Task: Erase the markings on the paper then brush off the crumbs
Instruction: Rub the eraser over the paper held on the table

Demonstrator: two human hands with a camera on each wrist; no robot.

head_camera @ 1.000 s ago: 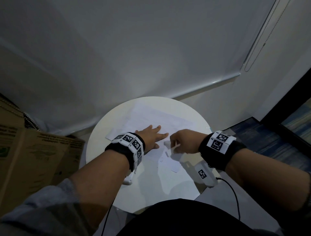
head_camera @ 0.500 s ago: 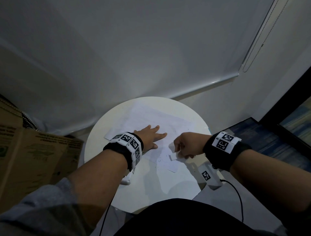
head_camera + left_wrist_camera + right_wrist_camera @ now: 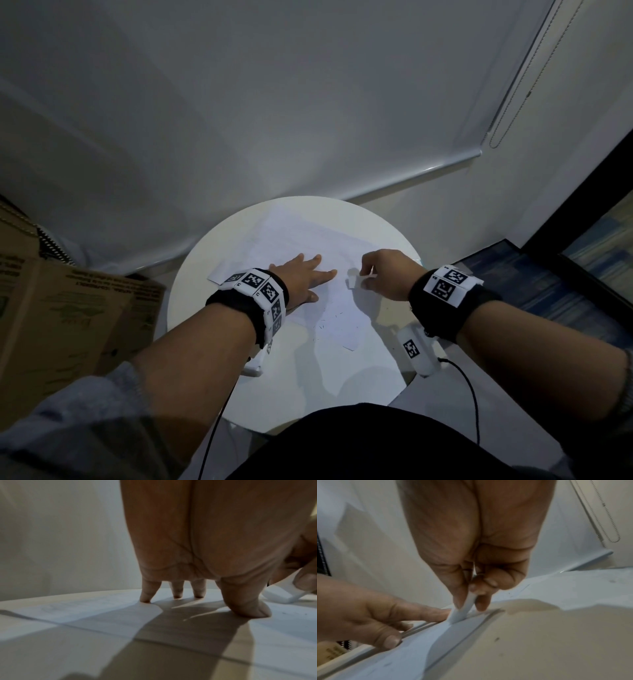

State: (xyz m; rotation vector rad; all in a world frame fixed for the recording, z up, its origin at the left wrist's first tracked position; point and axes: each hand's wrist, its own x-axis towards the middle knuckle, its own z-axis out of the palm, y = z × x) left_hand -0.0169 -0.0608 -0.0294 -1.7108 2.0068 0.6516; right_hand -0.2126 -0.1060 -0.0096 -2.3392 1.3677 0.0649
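A white sheet of paper point(image 3: 308, 240) lies on the round white table point(image 3: 205, 270). My left hand point(image 3: 301, 277) presses flat on the paper with fingers spread; its fingertips point(image 3: 145, 599) touch the sheet. My right hand point(image 3: 380, 274) pinches a white eraser point(image 3: 352, 282) between thumb and fingers, and the eraser's tip point(image 3: 458, 615) touches the paper just right of the left index finger. Small dark crumbs point(image 3: 329, 320) lie on the near part of the sheet. The eraser point(image 3: 281, 596) also shows at the right edge of the left wrist view.
A brown cardboard box point(image 3: 68, 315) stands left of the table. A white roller blind point(image 3: 274, 102) hangs behind, with its bead chain point(image 3: 513, 102) at the right. A dark doorway and blue floor point(image 3: 565, 274) are at the right. Cables point(image 3: 469, 394) hang from the wrist cameras.
My right hand with the eraser has moved away from me, up the paper, from near the sheet's front corner to beside the left index finger. The left hand has stayed pressed on the paper.
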